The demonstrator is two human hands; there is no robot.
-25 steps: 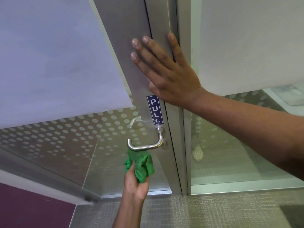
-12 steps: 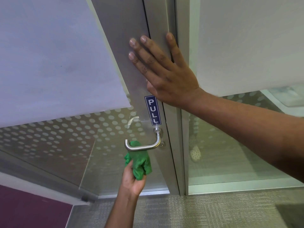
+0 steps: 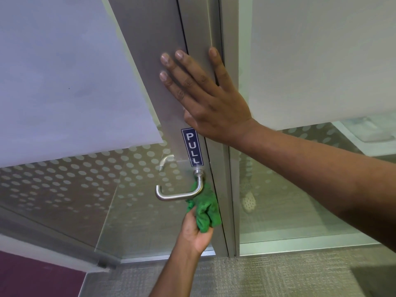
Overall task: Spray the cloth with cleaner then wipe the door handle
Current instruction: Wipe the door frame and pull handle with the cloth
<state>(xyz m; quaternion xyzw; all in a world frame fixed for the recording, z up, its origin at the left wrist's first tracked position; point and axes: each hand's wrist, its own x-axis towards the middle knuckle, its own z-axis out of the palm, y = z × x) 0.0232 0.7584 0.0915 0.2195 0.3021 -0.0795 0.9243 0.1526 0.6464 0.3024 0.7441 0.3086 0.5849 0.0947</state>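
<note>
A brushed-metal lever door handle (image 3: pixel 177 195) juts from the door's metal stile, just under a blue PULL sign (image 3: pixel 192 146). My left hand (image 3: pixel 194 231) grips a bunched green cloth (image 3: pixel 204 209) from below and presses it against the handle's right bend, near the pivot. The cloth's top is tucked behind the handle. My right hand (image 3: pixel 205 97) lies flat with fingers spread on the metal door stile (image 3: pixel 154 61) above the sign. No spray bottle is in view.
The glass door panel (image 3: pixel 75 185) carries a frosted dot pattern and a large frosted sheet above. A fixed glass panel (image 3: pixel 300 211) stands to the right of the frame. Grey carpet (image 3: pixel 267 277) covers the floor, and a purple wall (image 3: pixel 32 275) shows at bottom left.
My left hand has slid the green cloth rightward along the handle, from its left end to the bend by the pivot. My right hand stays pressed on the door.
</note>
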